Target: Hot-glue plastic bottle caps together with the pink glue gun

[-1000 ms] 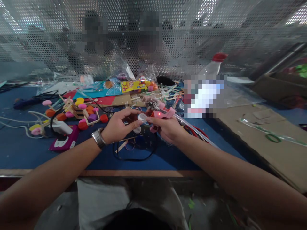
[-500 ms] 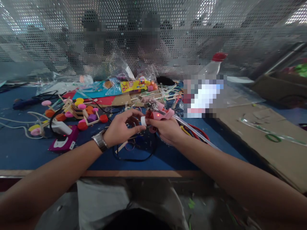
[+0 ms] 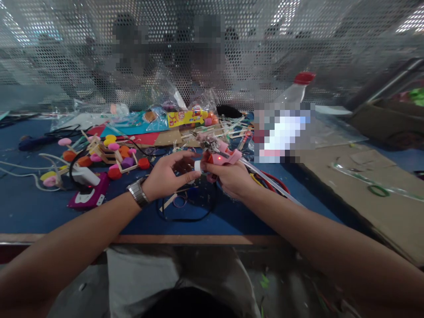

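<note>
In my right hand [image 3: 236,179] is a pink hot glue gun [image 3: 225,155] with a small red light glowing on its side. Its nozzle end, tangled with glue strands, tilts up to the left. A clear glue stick [image 3: 270,179] runs from the gun's back toward the lower right. My left hand [image 3: 170,174], wearing a metal watch, curls with thumb and fingertips around a small white cap [image 3: 198,166]. The cap sits right against my right thumb; its far side is hidden. A black cord [image 3: 188,220] loops on the table below both hands.
To the left stand a wooden-stick model with coloured discs [image 3: 111,154] and a purple power strip [image 3: 91,194]. Behind lie a yellow packet [image 3: 185,117] and loose sticks. A red-capped bottle [image 3: 298,90] and cardboard [image 3: 357,181] are on the right. Perforated mesh [image 3: 159,53] closes the back.
Both hands stay almost in place. My left fingers and the white cap shift very slightly; the glue gun stays in my right hand.
</note>
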`<action>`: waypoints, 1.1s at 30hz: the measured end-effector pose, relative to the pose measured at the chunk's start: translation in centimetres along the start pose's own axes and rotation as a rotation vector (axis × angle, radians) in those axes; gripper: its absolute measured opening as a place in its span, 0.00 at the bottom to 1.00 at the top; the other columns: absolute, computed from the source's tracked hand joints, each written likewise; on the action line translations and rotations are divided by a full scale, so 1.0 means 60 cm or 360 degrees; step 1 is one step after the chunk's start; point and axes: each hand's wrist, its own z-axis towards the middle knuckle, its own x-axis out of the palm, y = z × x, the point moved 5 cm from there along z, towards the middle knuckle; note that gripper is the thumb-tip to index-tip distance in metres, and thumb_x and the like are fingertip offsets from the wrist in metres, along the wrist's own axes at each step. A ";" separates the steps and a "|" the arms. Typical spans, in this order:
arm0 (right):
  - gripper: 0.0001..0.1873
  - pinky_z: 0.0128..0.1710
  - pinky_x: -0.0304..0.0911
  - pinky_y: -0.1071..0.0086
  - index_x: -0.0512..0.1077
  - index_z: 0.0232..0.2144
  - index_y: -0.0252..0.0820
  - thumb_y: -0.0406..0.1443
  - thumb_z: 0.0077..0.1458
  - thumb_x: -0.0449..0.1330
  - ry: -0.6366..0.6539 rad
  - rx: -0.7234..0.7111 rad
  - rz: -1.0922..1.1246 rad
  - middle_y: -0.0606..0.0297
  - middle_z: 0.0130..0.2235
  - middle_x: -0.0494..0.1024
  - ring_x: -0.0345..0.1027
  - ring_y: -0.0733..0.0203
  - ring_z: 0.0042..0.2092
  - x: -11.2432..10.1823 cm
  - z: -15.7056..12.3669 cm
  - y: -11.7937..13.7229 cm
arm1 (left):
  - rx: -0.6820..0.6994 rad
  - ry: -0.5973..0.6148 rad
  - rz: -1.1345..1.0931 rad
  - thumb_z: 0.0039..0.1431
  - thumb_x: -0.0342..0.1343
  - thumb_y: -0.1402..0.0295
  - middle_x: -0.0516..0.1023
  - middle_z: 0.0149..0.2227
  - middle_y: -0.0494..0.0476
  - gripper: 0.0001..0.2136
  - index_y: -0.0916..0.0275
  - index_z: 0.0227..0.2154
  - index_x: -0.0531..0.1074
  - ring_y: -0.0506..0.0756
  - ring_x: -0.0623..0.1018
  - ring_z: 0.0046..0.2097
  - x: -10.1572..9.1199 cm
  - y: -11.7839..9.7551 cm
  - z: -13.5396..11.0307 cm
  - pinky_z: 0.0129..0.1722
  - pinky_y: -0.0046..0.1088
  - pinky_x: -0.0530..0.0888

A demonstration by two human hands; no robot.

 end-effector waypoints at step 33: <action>0.25 0.22 0.57 0.73 0.74 0.29 0.42 0.33 0.24 0.78 0.0181 0.0083 0.0114 0.72 0.27 0.74 0.65 0.67 0.28 0.008 -0.004 0.006 | -0.0157 -0.0074 -0.0337 0.54 0.67 0.54 0.80 0.33 0.57 0.18 0.65 0.37 0.77 0.52 0.79 0.32 -0.002 0.003 0.002 0.34 0.27 0.76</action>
